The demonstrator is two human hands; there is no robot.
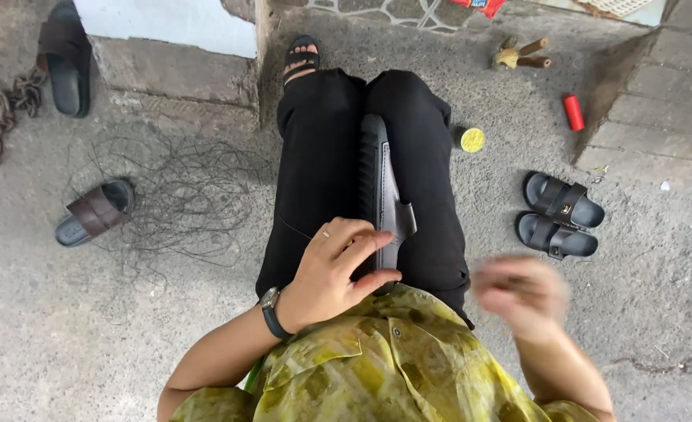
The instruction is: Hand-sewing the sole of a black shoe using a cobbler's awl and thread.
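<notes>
The rough grey concrete floor (205, 312) spread under everything, and the seated person's legs in black trousers (319, 156) stretched across it. A loose tangle of thin dark thread (182, 195) lay on the concrete to the person's left, and a pair of black slide sandals (558, 215) sat side by side to the right. Clamped between the thighs, on its edge, stood the black ribbed-sole sandal with a dark brown leather strap (383, 184), its heel end near the lap.

The left hand (334, 273) held that heel end, thumb below and fingers curled over the sole by the strap. The right hand (522, 289) hung apart, blurred in motion; whether its fingers pinched anything could not be told. This looked like hand repair of the strap, mid-stitch or mid-pull. The next move likely called for the left hand's firm bracing while the right worked at the strap. A small round yellow-lidded tin (471, 139) stood beside the right knee.
</notes>
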